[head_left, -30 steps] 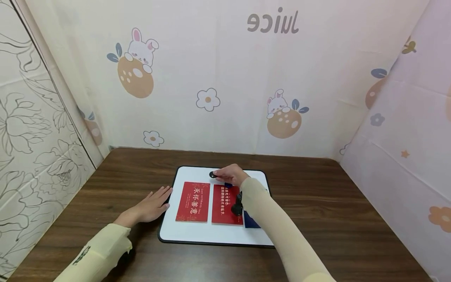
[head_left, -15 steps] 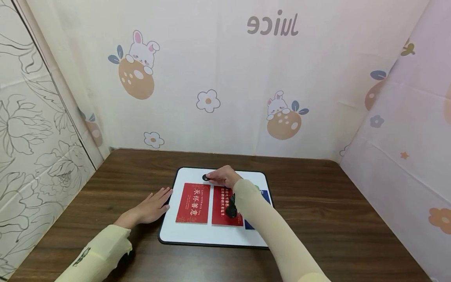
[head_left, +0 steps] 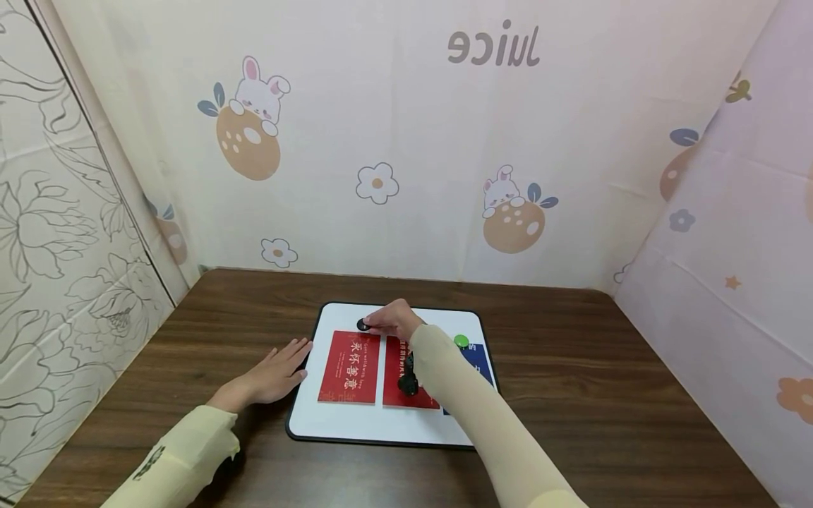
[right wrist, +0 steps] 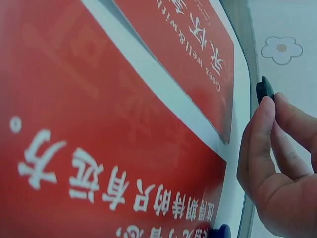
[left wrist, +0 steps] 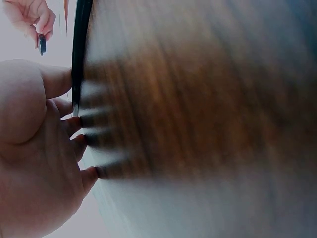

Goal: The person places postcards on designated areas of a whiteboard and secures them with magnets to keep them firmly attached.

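Observation:
On the table lies a whiteboard (head_left: 336, 423) with a black rim. My right hand (head_left: 394, 319) pinches a round black magnet (head_left: 363, 324) by the top edge of the left red card (head_left: 349, 367). In the right wrist view the magnet (right wrist: 264, 90) is held between thumb and fingers, seen edge-on. The middle red card (head_left: 394, 367) is partly hidden by my right wrist; a blue magnet (right wrist: 221, 231) sits at its edge. My left hand (head_left: 276, 374) rests on the table, fingers extended, fingertips at the board's left rim.
A blue card (head_left: 480, 360) with a green magnet (head_left: 461, 341) at its top lies on the board's right side, partly behind my right sleeve. The dark wooden table (head_left: 603, 395) extends around the board. A patterned curtain (head_left: 432, 226) stands behind it.
My right hand has moved left with the black magnet, from above the middle red card to the top of the left one. The green magnet has come into view. The left hand stays put.

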The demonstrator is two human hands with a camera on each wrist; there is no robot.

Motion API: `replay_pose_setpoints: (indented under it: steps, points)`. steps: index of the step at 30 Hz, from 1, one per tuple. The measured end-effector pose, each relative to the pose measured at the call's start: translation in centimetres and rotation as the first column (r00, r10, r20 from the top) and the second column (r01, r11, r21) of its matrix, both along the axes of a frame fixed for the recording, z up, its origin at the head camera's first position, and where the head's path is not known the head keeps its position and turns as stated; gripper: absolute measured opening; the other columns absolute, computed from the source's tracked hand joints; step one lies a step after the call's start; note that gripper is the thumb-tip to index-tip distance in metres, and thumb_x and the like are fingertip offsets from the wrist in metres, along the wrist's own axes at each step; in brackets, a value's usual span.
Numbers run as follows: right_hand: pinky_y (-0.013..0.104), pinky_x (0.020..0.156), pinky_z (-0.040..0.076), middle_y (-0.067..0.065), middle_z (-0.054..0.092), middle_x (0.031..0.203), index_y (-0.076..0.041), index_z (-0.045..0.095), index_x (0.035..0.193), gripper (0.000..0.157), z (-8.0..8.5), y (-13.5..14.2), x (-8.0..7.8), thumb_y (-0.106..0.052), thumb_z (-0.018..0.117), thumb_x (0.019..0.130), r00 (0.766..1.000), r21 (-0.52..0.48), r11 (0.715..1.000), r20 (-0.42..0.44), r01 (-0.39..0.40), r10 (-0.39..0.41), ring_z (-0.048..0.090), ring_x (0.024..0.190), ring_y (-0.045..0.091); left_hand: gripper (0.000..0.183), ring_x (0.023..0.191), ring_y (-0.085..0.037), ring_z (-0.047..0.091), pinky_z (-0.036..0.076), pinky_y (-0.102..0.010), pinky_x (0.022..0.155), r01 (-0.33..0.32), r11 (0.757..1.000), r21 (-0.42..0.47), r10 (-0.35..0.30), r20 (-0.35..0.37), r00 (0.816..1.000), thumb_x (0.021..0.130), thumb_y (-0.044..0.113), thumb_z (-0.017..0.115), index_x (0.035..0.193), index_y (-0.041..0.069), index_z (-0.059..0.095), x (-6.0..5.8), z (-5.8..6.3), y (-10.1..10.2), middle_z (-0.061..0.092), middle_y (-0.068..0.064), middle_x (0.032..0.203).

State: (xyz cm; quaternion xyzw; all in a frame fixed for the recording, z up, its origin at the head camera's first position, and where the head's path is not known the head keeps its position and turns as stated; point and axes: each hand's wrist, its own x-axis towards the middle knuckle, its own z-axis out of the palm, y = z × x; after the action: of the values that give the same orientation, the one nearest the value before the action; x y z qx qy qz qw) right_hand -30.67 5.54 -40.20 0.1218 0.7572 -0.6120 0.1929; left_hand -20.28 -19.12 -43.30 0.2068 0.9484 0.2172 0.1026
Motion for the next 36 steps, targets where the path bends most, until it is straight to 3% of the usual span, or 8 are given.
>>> replay_pose_setpoints:
  steps: [7,17,25,36]
  points:
    - [0.024,0.065,0.054,0.013,0.069,0.091,-0.001,0.074,0.096,0.017,-0.4,-1.0,-0.5,-0.011,0.075,0.082,1.0,0.111,0.994,-0.005,0.003,-0.002,0.069,0.07,0.018,0.057,0.14,-0.043,0.015,0.01,-0.063,0.108,0.004,1.0,-0.002,-0.004,-0.006,1.0,0.099,0.019,0.048,0.147,-0.004,0.027,-0.1,-0.1,0.0,0.024,-0.027,0.151]
    - [0.024,0.061,0.054,0.013,0.069,0.084,0.001,0.074,0.091,0.013,-1.0,-1.6,-1.0,-0.009,0.075,0.082,0.998,0.184,0.983,-0.052,-0.009,0.019,0.068,0.066,0.017,0.059,0.14,-0.044,0.014,0.009,-0.064,0.108,0.009,1.0,-0.002,-0.009,0.002,1.0,0.099,0.021,0.049,0.147,-0.004,0.027,0.0,0.1,-0.1,0.024,-0.027,0.151]
    - [0.025,0.063,0.055,0.012,0.069,0.083,0.001,0.073,0.089,0.012,-0.4,-2.1,-0.3,-0.01,0.074,0.083,0.997,0.206,0.979,-0.072,-0.002,0.017,0.069,0.068,0.019,0.059,0.141,-0.042,0.013,0.008,-0.062,0.109,-0.006,1.0,-0.01,0.006,0.012,1.0,0.099,0.02,0.048,0.148,-0.003,0.026,-0.1,0.0,0.0,0.023,-0.026,0.152]
    - [0.025,0.062,0.055,0.013,0.069,0.082,0.002,0.073,0.09,0.012,-0.3,-2.2,0.1,-0.008,0.074,0.084,0.988,0.274,0.96,-0.126,-0.052,0.089,0.068,0.064,0.018,0.059,0.141,-0.042,0.013,0.009,-0.062,0.109,-0.008,1.0,-0.022,0.009,0.007,1.0,0.099,0.021,0.048,0.148,-0.002,0.026,-0.2,-0.1,0.0,0.023,-0.026,0.152]
